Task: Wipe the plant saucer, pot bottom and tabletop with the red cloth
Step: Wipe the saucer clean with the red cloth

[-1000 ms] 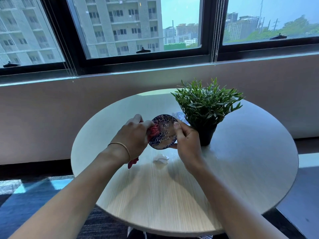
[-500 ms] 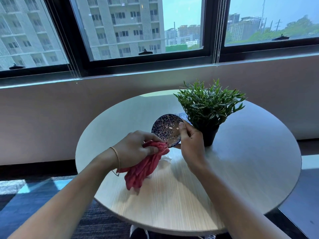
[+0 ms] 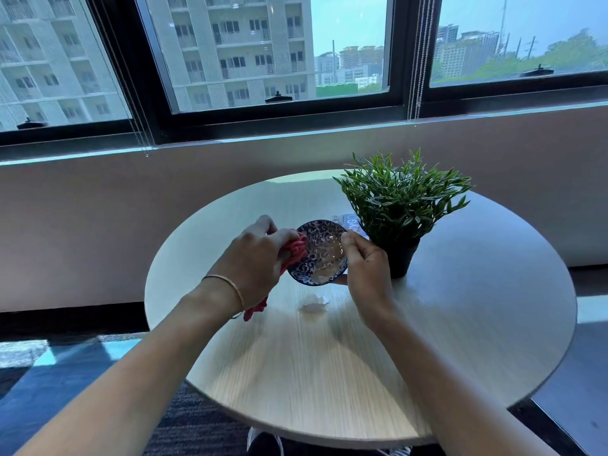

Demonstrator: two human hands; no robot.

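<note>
Right hand [image 3: 365, 268] pinches the saucer [image 3: 320, 253] by its rim, tilted above the surface [image 3: 460, 291] — left hand [image 3: 260, 258] grips the red cloth [image 3: 294, 250] bunched against the saucer's left edge; the pot [image 3: 399, 258] stands just to the right.

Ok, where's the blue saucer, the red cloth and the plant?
blue saucer [image 3: 317, 253], head view, its patterned inside.
red cloth [image 3: 296, 248], head view, bunched part at the saucer's rim.
plant [image 3: 401, 199], head view, its green leaves.

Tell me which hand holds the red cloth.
The left hand, with the bracelet, grips the red cloth at the saucer; the right hand only holds the saucer.
</note>
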